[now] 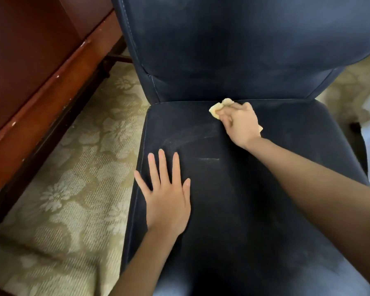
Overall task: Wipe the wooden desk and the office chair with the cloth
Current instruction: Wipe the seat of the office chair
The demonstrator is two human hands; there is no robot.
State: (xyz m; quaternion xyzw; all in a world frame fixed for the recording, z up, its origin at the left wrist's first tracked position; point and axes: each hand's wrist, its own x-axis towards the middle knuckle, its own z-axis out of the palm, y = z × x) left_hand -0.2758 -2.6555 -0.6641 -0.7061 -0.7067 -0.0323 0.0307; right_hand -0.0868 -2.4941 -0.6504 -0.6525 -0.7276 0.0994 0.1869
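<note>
A person's right hand (239, 123) grips a crumpled yellow cloth (217, 108), fingers curled tight around it, and presses it against the dark blue seat (276, 167) of an office chair, close to the seam where the seat meets the backrest (244, 43). The left hand (167, 197) lies flat on the seat's front left part, fingers straight and spread apart, palm down. Pale streaks (190, 138) mark the leather between the two hands. To the left of the chair stands a reddish wooden desk (30, 67), its edge chipped in spots. A beige carpet (73, 199) with a floral pattern covers the floor between the desk and the chair.
</note>
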